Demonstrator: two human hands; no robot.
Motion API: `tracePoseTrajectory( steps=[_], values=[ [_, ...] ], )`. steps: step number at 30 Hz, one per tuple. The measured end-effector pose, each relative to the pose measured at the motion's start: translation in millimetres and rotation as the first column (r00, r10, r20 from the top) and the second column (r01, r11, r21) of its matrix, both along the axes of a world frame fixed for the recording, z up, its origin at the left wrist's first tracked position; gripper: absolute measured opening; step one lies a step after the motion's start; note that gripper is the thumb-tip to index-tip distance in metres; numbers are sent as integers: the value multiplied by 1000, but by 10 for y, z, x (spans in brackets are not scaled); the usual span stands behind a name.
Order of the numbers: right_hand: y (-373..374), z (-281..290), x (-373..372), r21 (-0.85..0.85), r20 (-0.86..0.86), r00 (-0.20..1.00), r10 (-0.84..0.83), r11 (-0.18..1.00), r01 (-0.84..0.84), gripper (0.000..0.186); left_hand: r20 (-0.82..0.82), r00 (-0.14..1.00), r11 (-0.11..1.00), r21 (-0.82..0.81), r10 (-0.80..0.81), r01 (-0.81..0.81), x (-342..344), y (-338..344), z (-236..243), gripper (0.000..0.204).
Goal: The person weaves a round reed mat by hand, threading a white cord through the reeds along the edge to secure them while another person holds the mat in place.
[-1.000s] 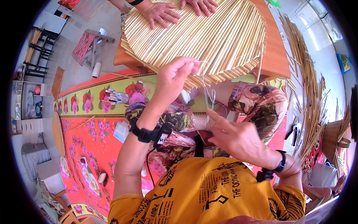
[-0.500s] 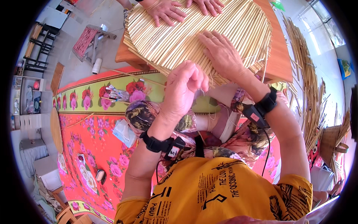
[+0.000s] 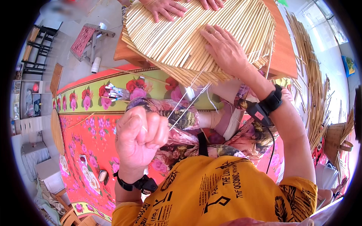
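above the wooden table (image 3: 283,56), our right hand (image 3: 227,52) lay flat on the reed panel (image 3: 166,41); our left hand (image 3: 140,135), fisted on string (image 3: 188,107), had pulled back, apparently tightening it.

It is bright. White light shines off the floor (image 3: 317,39) at the upper right. A blurry smudge covers some of the top left. The round stick mat (image 3: 181,47) looks clear, but near the black rim things bend, and the white shelf (image 3: 31,125) looks fuzzy.
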State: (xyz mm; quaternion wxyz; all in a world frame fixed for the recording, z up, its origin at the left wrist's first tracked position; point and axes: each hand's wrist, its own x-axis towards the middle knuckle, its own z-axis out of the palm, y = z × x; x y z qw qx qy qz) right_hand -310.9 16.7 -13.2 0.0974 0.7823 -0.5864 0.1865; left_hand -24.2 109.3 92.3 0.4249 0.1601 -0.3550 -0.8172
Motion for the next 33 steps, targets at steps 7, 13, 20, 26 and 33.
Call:
tracePoseTrajectory(
  steps=[7,13,20,26,33],
  values=[
    [-34,-23,52,19,0,1000,6,1000,-6,46,-92,995,995,98,36,-27,215,369,304,34],
    [-31,-7,47,11,9,1000,6,1000,-6,46,26,998,998,-20,66,-65,612,694,314,35],
    [19,-12,-25,-3,117,991,65,998,-65,45,212,915,922,112,342,-371,716,566,56,36],
    [1058,317,110,-83,593,795,128,992,-97,24,502,786,760,329,362,-560,1524,732,-768,24],
    [1292,-699,7,468,857,180,-483,875,120,23,509,860,834,480,-12,-273,1801,1048,-804,26]
  ],
)
